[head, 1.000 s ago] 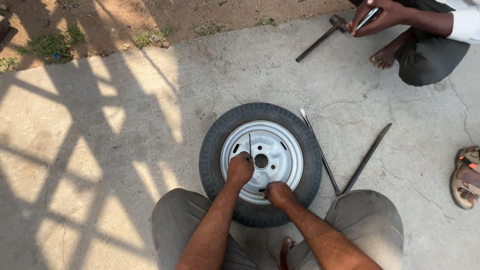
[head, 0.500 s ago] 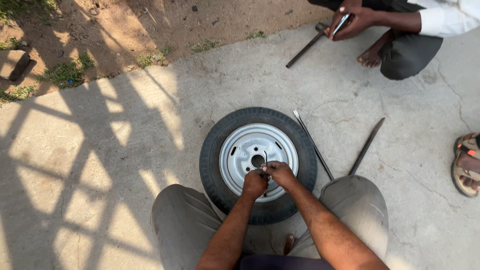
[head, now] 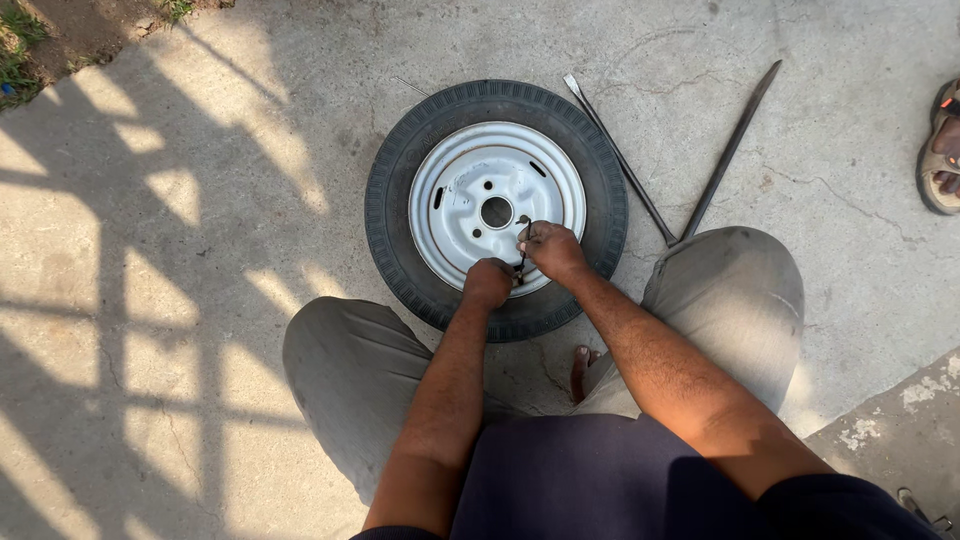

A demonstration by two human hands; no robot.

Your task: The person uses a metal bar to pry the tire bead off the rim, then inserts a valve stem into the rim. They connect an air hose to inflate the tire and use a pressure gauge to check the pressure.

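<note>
A small black tyre (head: 392, 200) on a pale metal rim (head: 470, 180) lies flat on the concrete in front of my knees. Both my hands rest on the near part of the rim. My left hand (head: 488, 283) is closed at the rim's near edge. My right hand (head: 549, 249) pinches a small dark valve stem (head: 521, 262) that stands up from the rim. What my left fingers grip is hidden.
Two long metal tyre levers (head: 617, 156) (head: 733, 145) lie crossed on the concrete right of the tyre, by my right knee. Another person's sandalled foot (head: 943, 150) is at the right edge. Grass and dirt border the top left corner.
My left hand has slid from the rim's centre hole to its near edge, beside my right hand. The view has tilted down, and the other person with the tool has left the frame.
</note>
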